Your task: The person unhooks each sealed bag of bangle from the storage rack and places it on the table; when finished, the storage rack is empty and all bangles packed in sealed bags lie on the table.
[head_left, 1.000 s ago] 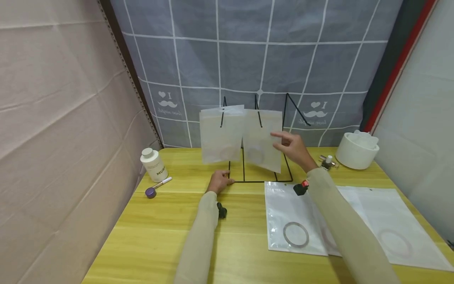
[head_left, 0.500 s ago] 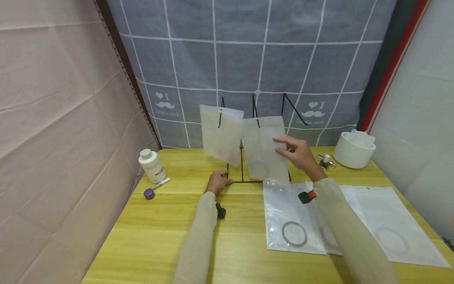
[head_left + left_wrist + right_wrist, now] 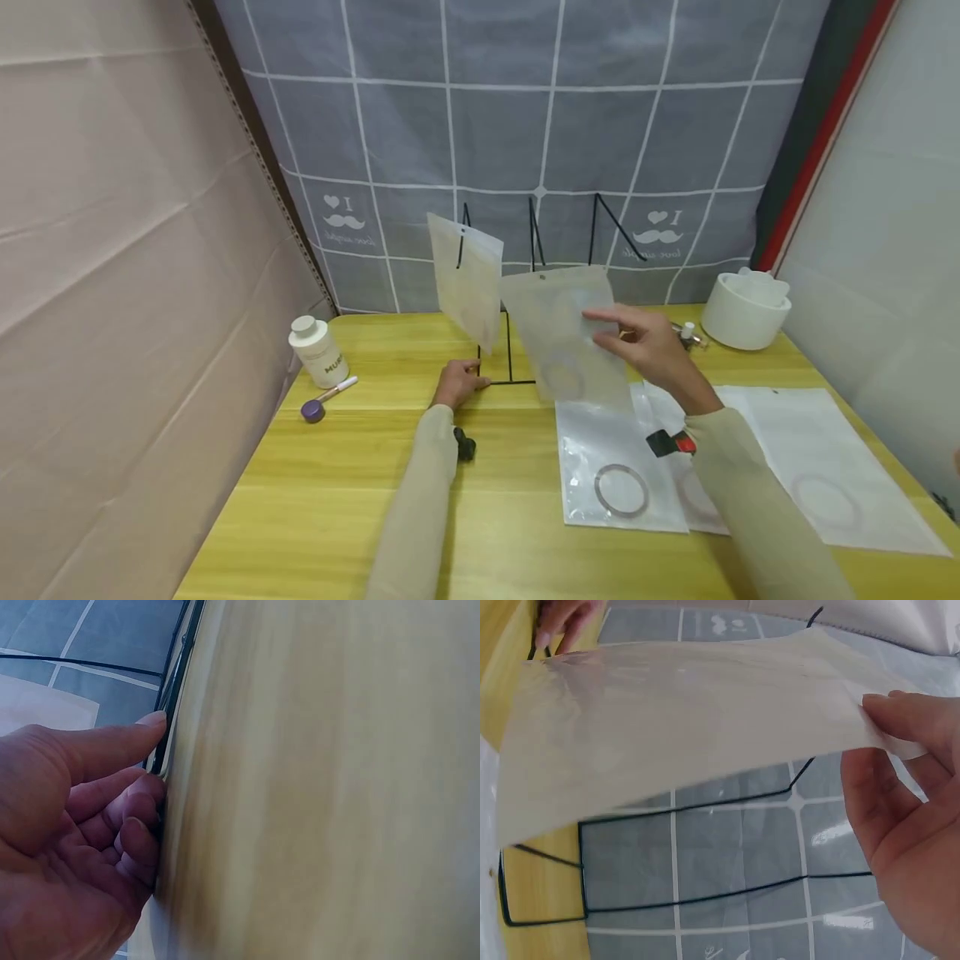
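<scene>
My right hand [image 3: 654, 348] pinches a translucent white zip bag [image 3: 558, 329] by its right side, thumb in front. A faint ring shape shows through the bag, and a small hole sits at its top edge, just below the tip of the middle hook [image 3: 534, 229]. In the right wrist view the bag [image 3: 660, 720] spans across the black wires. At the front left corner of the black wire rack [image 3: 509, 350], my left hand [image 3: 456, 383] grips the base, thumb [image 3: 124, 742] along the wire. Another white bag [image 3: 467, 279] hangs turned sideways on the left hook.
Larger white bags with rings lie flat on the table, the nearest bag [image 3: 600, 500] below my right hand. A white bottle [image 3: 318, 352] and a purple-capped item [image 3: 312, 410] stand at left. A white pot [image 3: 745, 312] and a small bottle [image 3: 687, 331] are back right.
My right hand has drawn the bag forward and down along the middle hook to past its tip. The bag on the left hook has swung sideways. My left hand keeps its place on the rack.
</scene>
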Tool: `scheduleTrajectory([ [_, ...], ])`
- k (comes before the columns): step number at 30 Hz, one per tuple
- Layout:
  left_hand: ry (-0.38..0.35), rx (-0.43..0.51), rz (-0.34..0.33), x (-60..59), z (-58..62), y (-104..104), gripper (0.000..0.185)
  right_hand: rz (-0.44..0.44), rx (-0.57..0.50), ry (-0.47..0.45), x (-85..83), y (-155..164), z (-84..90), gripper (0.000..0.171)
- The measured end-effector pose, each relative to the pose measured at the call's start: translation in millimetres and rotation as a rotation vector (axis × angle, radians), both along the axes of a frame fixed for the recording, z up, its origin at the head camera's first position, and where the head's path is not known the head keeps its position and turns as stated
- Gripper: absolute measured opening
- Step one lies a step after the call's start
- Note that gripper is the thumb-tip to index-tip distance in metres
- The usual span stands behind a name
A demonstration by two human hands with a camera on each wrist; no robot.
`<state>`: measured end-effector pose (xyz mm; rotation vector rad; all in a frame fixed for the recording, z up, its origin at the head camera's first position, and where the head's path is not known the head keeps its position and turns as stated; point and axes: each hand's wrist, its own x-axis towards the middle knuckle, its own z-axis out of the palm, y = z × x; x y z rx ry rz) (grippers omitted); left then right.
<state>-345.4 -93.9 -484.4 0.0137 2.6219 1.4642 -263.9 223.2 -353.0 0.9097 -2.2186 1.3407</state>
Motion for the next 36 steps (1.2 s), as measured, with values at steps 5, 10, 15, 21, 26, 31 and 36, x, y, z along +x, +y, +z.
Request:
scheduleTrajectory([
  [5,-0.010,-0.005,0.013,-5.2,-1.0,-3.0,0.052,0.136,-0.076,-0.125,20.0,-7.2,-4.5,0.038],
  [10,0.035,-0.074,0.005,-7.4,-3.2,-6.0,0.031,0.156,-0.178,-0.584,27.7,-20.0,-30.9,0.043],
  [15,0.012,-0.072,0.023,-6.4,-3.2,-6.9,0.029,-0.019,-0.054,-0.888,22.7,-40.6,-74.5,0.044],
  [21,-0.017,-0.025,0.019,-3.5,0.7,-2.9,0.046,-0.183,0.108,-0.986,23.4,-60.4,-106.3,0.035],
  [26,-0.009,-0.041,0.007,-3.3,0.1,-0.6,0.045,-0.196,0.174,-0.916,18.9,-66.4,-115.7,0.031],
  [31,0.011,-0.041,0.000,-4.6,-0.6,-0.4,0.045,-0.205,0.234,-0.845,11.2,-70.3,-123.4,0.029],
  [36,0.019,-0.045,0.005,-6.7,-1.9,-1.1,0.044,-0.215,0.295,-0.791,8.0,-74.9,-125.0,0.030],
])
